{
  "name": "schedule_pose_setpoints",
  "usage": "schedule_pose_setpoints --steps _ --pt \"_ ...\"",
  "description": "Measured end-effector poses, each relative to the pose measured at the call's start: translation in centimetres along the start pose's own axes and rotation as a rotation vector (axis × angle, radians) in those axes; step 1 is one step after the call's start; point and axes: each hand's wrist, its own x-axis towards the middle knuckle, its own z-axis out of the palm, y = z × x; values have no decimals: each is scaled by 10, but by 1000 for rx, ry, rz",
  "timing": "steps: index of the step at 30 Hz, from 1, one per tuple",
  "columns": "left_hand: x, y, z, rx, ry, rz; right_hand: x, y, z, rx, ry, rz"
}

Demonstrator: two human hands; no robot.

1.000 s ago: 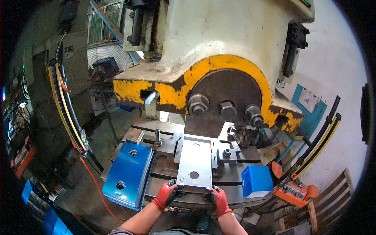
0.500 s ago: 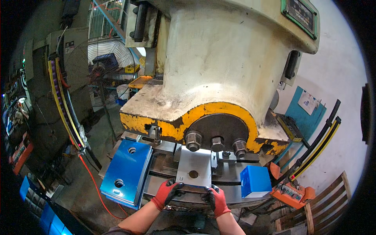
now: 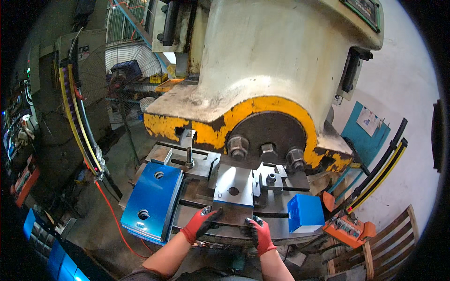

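Note:
A silver metal plate (image 3: 228, 181) with one round hole lies in the die between steel clamping blocks, below the raised press ram (image 3: 267, 133). My left hand (image 3: 202, 225), in a red glove with black fingers, is off the plate's near left corner, fingers loosely bent and holding nothing I can see. Facing it from the near right, my right hand (image 3: 260, 235), gloved alike, has its fingers apart. Both hands hover by the near edge of a dark steel block (image 3: 232, 214) in front of the plate; whether the fingertips touch it I cannot tell.
Left on the press bed stands a stack of blue plates (image 3: 152, 196) with round holes. At right sits a blue block-shaped stack (image 3: 304, 213). An orange control box (image 3: 349, 230), light-curtain posts and a wooden chair (image 3: 393, 243) stand right. A red cable (image 3: 112, 210) hangs left.
The press ram has risen, showing more of the die and clamps. The silver plate has slid farther in, away from me. Both hands have let go of its near edge.

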Motion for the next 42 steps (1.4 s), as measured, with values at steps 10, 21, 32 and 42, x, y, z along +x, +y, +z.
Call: schedule_pose_setpoints --steps 10,21,32,42 --pt "37 19 13 286 177 -4 -11 -12 10 -4 44 29" --pt "19 7 2 310 96 -10 -14 -8 10 83 136 -181" --pt "-124 5 6 31 176 149 -8 -37 -23 341 258 -215" --pt "-73 25 8 -424 -17 -164 -36 -102 -12 -84 -529 64"
